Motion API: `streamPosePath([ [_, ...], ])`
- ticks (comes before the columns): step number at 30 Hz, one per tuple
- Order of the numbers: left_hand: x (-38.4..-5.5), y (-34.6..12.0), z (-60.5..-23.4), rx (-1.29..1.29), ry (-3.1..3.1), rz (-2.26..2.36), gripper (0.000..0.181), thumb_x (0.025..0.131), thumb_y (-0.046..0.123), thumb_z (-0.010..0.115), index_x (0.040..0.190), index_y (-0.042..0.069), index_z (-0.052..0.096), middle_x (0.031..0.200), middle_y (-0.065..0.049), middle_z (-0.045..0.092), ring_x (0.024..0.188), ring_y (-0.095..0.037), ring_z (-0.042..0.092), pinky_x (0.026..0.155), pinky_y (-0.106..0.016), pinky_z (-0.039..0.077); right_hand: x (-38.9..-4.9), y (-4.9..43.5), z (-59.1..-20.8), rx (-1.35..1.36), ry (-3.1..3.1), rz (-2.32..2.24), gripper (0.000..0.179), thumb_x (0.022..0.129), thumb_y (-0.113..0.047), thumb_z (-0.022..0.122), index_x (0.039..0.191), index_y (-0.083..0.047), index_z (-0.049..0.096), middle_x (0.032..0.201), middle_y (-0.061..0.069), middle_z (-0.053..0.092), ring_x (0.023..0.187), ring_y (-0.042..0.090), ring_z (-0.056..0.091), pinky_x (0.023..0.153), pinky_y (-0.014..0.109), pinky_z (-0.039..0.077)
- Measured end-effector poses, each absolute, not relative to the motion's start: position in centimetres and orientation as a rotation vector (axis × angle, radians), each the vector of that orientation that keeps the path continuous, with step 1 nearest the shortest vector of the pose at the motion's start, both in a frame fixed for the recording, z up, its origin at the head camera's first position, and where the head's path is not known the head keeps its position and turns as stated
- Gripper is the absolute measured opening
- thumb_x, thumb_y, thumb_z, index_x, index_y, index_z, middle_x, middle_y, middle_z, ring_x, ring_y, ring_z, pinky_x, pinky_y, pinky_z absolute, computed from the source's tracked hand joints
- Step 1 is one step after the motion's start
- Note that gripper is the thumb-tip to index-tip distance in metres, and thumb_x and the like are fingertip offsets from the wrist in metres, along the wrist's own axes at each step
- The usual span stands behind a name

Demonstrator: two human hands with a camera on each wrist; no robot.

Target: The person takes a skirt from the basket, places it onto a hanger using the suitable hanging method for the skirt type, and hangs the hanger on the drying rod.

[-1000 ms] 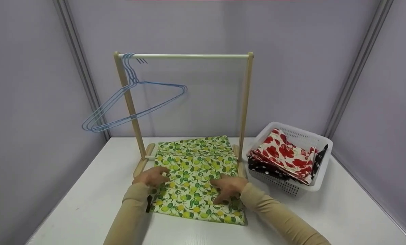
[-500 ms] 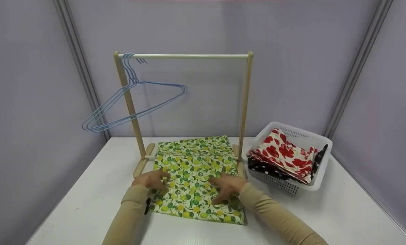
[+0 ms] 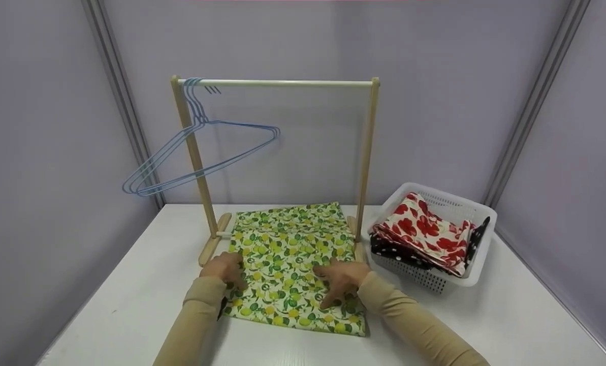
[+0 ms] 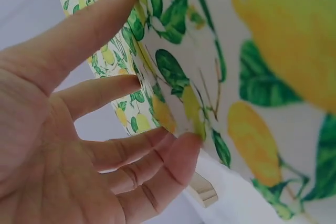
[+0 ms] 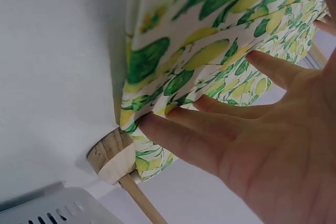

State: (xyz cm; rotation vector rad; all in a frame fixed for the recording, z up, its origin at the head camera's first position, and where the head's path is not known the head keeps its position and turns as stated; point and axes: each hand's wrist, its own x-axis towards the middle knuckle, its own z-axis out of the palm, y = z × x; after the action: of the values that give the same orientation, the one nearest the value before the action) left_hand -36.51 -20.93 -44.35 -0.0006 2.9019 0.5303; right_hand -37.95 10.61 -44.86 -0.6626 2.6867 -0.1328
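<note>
A folded cloth [image 3: 287,284] printed with lemons and green leaves lies on the white table, reaching back between the rack's feet. My left hand [image 3: 225,269] is at the cloth's left side. In the left wrist view, the thumb and fingertips of that hand [image 4: 105,129] touch the lemon-print fabric [image 4: 173,66], with nothing gripped. On the right part of the cloth rests my right hand [image 3: 342,277], fingers spread. The right wrist view has these fingers [image 5: 194,135] fairly straight, their tips on the fabric [image 5: 210,51] near its edge.
Over the cloth stands a wooden rack [image 3: 367,152] with a white rod [image 3: 292,83]. Several blue hangers [image 3: 201,173] hang at the rod's left end. To the right, a white basket [image 3: 480,254] holds red-flowered cloth [image 3: 424,229] and black dotted cloth [image 3: 399,251].
My left hand has drawn its fingers slightly back to the left, toward the cloth's left edge. My right hand stays almost in place, and the cloth lies as before.
</note>
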Motion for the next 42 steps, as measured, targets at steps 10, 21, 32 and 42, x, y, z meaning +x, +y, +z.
streamPosePath([
  [10,-36.6,-21.3,-44.5,0.085,2.850,0.529,0.074,0.070,0.025,0.090,0.134,0.006,0.057,0.140,-0.031,0.045,0.118,-0.044,0.053,0.091,-0.055,0.050,-38.4,10.7,-45.3,-0.748,2.741,-0.226,0.089,0.073,-0.064,0.076,0.146,-0.027,0.041,0.149,0.015,0.040,0.130,0.034,0.048,0.097,0.054,0.047],
  [21,-36.6,-21.1,-44.4,0.114,2.827,0.514,0.069,0.070,0.027,0.090,0.128,0.004,0.060,0.120,-0.015,0.061,0.105,-0.032,0.059,0.088,-0.051,0.051,-39.0,11.4,-46.2,-0.716,2.643,-0.320,0.104,0.072,-0.062,0.077,0.156,-0.034,0.023,0.164,0.016,0.008,0.152,0.037,0.006,0.115,0.065,0.018],
  [32,-36.4,-21.3,-44.5,0.065,2.790,0.540,0.075,0.068,0.026,0.091,0.132,0.007,0.057,0.132,-0.015,0.057,0.118,-0.037,0.055,0.094,-0.053,0.049,-38.9,11.6,-46.8,-0.669,2.656,-0.278,0.104,0.071,-0.070,0.073,0.155,-0.041,0.020,0.164,0.018,0.003,0.151,0.040,-0.001,0.115,0.068,0.010],
  [42,-36.9,-22.5,-43.4,0.090,2.829,0.632,0.065,0.086,0.031,0.074,0.141,0.005,0.051,0.139,-0.019,0.054,0.118,-0.037,0.058,0.095,-0.054,0.048,-38.7,11.8,-46.6,-0.720,2.697,-0.222,0.102,0.071,-0.072,0.070,0.155,-0.039,0.022,0.165,0.015,0.009,0.148,0.048,0.011,0.111,0.069,0.022],
])
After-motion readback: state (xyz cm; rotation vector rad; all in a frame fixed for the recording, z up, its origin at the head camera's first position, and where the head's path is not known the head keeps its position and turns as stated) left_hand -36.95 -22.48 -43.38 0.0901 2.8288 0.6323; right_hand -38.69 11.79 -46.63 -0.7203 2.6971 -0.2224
